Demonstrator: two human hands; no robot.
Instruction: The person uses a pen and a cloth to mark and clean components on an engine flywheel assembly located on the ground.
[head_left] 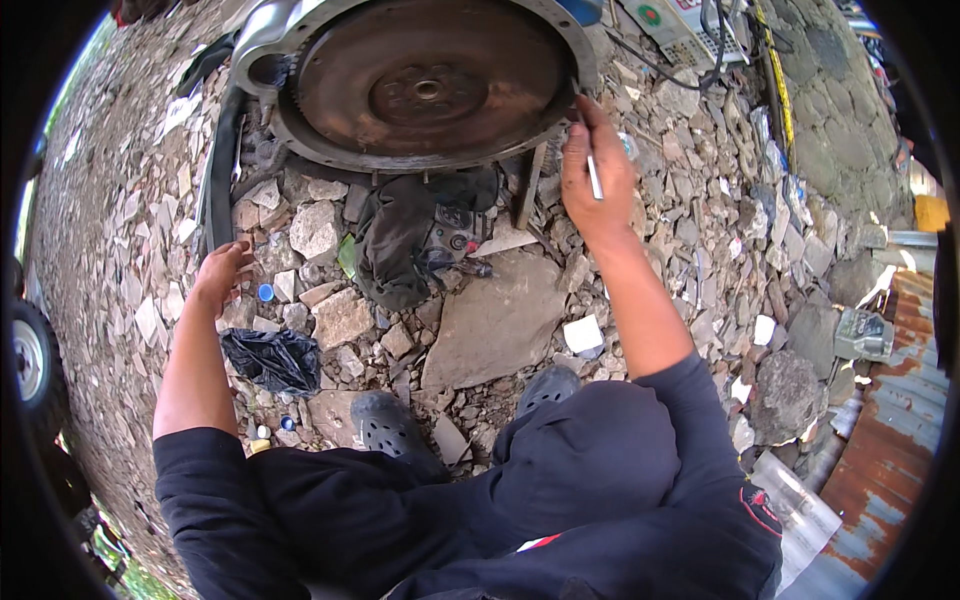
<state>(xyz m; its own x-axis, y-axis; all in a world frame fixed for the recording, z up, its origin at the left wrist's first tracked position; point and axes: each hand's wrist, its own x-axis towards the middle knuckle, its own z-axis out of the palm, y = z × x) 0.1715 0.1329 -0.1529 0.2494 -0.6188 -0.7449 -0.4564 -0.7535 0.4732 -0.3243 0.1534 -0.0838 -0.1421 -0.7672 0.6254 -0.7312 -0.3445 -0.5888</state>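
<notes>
A large rusty flywheel (430,85) on an engine housing lies on rubble at the top middle. My right hand (597,175) is closed around a thin metal tool (594,175), its tip at the flywheel's lower right rim. My left hand (222,275) rests open, fingers spread, on the stones at the left, beside a black hose (222,160). A small blue cap (265,292) lies just right of that hand.
A dark cloth (410,245) lies under the flywheel. A flat stone slab (495,320) sits in front of my black shoes (385,425). A black plastic bag (272,358) lies at the left. A wheel (28,355) stands at the far left, corrugated sheet (890,440) at the right.
</notes>
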